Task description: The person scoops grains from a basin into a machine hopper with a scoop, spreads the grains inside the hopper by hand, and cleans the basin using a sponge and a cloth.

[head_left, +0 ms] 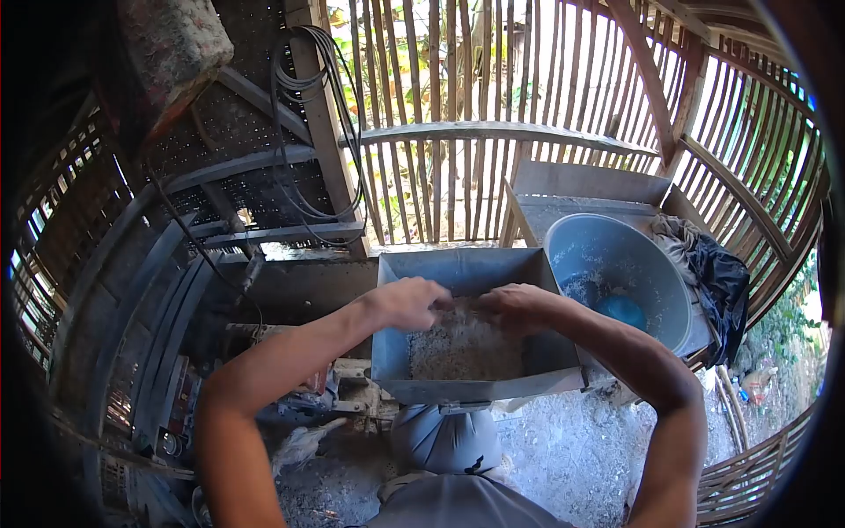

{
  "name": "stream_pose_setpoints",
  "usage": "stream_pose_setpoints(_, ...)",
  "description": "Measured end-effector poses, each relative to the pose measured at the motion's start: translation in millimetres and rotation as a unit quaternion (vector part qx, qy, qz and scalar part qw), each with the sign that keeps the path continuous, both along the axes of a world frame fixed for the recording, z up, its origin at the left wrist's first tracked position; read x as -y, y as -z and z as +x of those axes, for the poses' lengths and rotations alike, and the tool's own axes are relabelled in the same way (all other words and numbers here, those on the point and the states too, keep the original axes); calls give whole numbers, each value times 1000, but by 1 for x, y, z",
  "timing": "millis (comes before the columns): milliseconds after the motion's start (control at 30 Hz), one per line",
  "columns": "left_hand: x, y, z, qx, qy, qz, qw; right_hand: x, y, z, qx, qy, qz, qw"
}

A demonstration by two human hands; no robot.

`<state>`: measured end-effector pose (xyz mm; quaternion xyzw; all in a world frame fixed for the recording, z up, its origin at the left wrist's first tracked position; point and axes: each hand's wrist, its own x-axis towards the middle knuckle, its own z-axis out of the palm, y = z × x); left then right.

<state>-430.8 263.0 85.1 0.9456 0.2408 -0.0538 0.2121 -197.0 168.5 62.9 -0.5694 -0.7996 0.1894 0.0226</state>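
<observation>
My left hand (411, 303) is over the left half of a grey metal hopper (387, 354), its fingers curled inward. Whatever they hold is hidden. Opposite it, my right hand (516, 307) hangs over the hopper's right half, fingertips pointing down, blurred and in shadow. Pale, loose, grainy material (462, 352) lies in the bottom of the hopper, below both hands. A hazy pale streak shows between the hands. Under the hopper's near side sits a full grey sack (446, 437).
A large blue-grey tub (563, 238) with pale residue stands right of the hopper, beside a black plastic sheet (723, 268). Machinery (352, 387) is at left. Coiled cable (352, 167) hangs on a post before the slatted wall (440, 185). Pale dust covers the floor (572, 458).
</observation>
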Motion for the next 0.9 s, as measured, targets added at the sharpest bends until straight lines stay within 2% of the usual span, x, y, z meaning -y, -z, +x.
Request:
stream_pose_setpoints(33, 15, -12, -7, -94, 29, 111, 989, 10, -10, 2, 77, 14, -5, 997)
stream_pose_setpoints(67, 20, -10, -6, -161, 65, 139, 975, 17, -13, 2, 153, 28, -12, 988)
stream_pose_setpoints(133, 35, -2, 2, -289, 139, 191, 928, 14, 8, -12, 179, -2, -76, 981)
stream_pose_setpoints(167, 41, 2, 8, -288, 135, 144, 937, 10, 20, -15, 192, -16, -105, 976)
stream_pose_setpoints(233, 34, 9, 11, -181, 95, 45, 978, -11, 52, -9, 149, -35, -73, 986)
stream_pose_setpoints(267, 28, 14, 12, -124, 74, -7, 989, -3, 30, -15, 95, 16, -46, 994)
stream_pose_setpoints(300, 20, 20, 9, -60, 85, 41, 994, 5, 6, -21, 36, 62, -17, 997)
stream_pose_setpoints(400, 39, -8, -5, -92, 59, 25, 994, 23, -15, -14, 48, 47, 14, 998)
stream_pose_setpoints(433, 45, -3, -8, -127, 69, 1, 990, 32, -15, -18, 140, 17, 0, 990)
stream_pose_setpoints(467, 50, 2, -8, -143, 90, 12, 986, 30, 10, -13, 175, -18, -67, 982)
stream_pose_setpoints(533, 53, 3, -3, -173, 129, 44, 975, 23, 29, -7, 157, -29, -38, 986)
stream_pose_setpoints(633, 45, -21, -10, -19, 89, 109, 990, 40, -34, -1, -22, -44, 176, 983)
stream_pose_setpoints(700, 34, -32, -26, 104, 66, 127, 984, 56, -65, 17, -65, -38, 245, 967)
stream_pose_setpoints(733, 29, -23, -31, 109, 82, 140, 981, 61, -70, 25, -74, -18, 277, 958)
stream_pose_setpoints(767, 26, -4, -35, 112, 97, 150, 977, 59, -62, 26, 6, -24, 205, 978)
stream_pose_setpoints(800, 35, -7, -35, 113, 111, 154, 975, 56, -45, 23, 82, -30, 125, 988)
stream_pose_setpoints(833, 43, -15, -32, -139, 58, 161, 975, 54, -40, 26, 81, -34, 119, 989)
stream_pose_setpoints(867, 34, -21, -27, -43, 77, 160, 983, 53, -39, 25, 81, -39, 113, 990)
stream_pose_setpoints(900, 27, -23, -26, 54, 93, 151, 983, 51, -45, 30, 3, -43, 175, 984)
